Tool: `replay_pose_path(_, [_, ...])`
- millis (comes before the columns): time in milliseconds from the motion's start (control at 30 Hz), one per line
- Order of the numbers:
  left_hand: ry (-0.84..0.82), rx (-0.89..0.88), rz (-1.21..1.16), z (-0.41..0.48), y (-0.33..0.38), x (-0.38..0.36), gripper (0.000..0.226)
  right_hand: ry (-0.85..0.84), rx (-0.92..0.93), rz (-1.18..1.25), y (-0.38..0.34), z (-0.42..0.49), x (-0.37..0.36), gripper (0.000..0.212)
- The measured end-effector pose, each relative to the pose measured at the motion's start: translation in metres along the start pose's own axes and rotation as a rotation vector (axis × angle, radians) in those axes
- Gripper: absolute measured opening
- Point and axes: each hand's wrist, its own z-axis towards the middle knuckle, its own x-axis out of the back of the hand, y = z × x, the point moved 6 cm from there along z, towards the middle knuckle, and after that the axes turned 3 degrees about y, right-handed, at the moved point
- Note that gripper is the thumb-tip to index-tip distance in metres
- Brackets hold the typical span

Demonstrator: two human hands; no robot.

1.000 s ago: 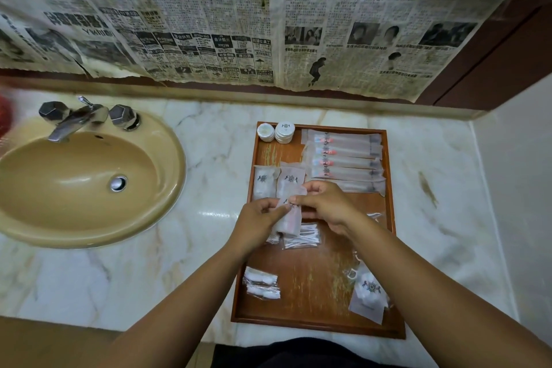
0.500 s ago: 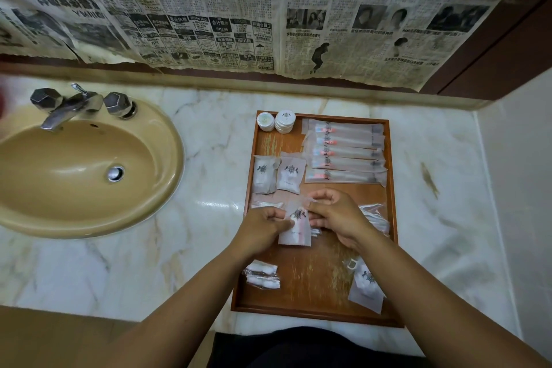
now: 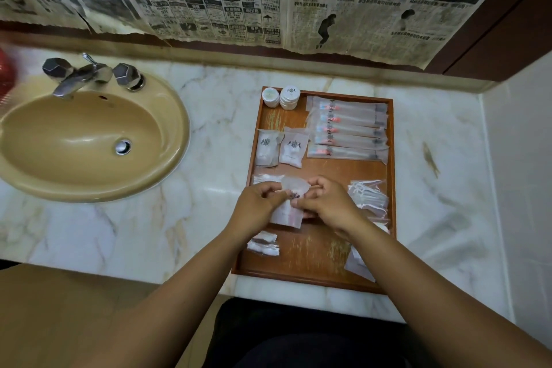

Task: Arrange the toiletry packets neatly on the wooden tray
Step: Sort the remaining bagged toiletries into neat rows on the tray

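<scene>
A wooden tray (image 3: 316, 273) lies on the marble counter. Over its middle, my left hand (image 3: 257, 203) and my right hand (image 3: 325, 203) both pinch one frosted packet with a dark logo (image 3: 288, 212). Two similar packets (image 3: 280, 148) lie side by side further back. Several long toothbrush packets (image 3: 349, 128) are stacked at the back right. Two stacks of round white caps (image 3: 280, 97) sit in the back left corner. A clear bag of cotton swabs (image 3: 370, 197) lies right of my right hand. Small white packets (image 3: 264, 243) lie at the tray's left edge.
A tan oval sink (image 3: 86, 140) with a chrome tap (image 3: 86, 75) sits to the left in the marble counter (image 3: 448, 203). Newspaper (image 3: 268, 0) hangs on the wall behind. Another frosted packet (image 3: 358, 266) lies under my right forearm near the tray's front right.
Both hands have drawn the packet back from the two placed packets toward the tray's middle and keep handling it. The view has tilted slightly downward.
</scene>
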Motion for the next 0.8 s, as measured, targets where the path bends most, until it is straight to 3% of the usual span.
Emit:
replay_pose_path(133, [-0.058, -0.014, 0.215, -0.018, -0.021, -0.017, 0.019, 0.072, 0.051, -0.421, 0.031, -0.02, 0.013, 0.047])
replay_pose_path(267, [-0.088, -0.048, 0.618, -0.033, -0.034, -0.037, 0.015, 0.129, 0.071, -0.602, 0.061, -0.037, 0.021, 0.038])
replay_pose_path(400, [-0.018, -0.275, 0.896, -0.038, -0.032, -0.052, 0.022, 0.153, 0.155, -0.834, 0.073, -0.046, 0.018, 0.034])
replay_pose_path(500, [0.049, -0.459, 1.108, -0.04, -0.031, -0.061, 0.031, 0.19, 0.286, -1.028, 0.074, -0.048, 0.013, 0.042])
replay_pose_path(633, [0.041, -0.503, 1.16, -0.037, -0.033, -0.071, 0.046, 0.181, 0.286, -0.975, 0.074, -0.047, 0.015, 0.051])
replay_pose_path(800, [-0.021, -0.581, 0.969, -0.031, -0.008, -0.091, 0.033, 0.309, 0.294, -0.855, 0.061, -0.064, 0.054, 0.033])
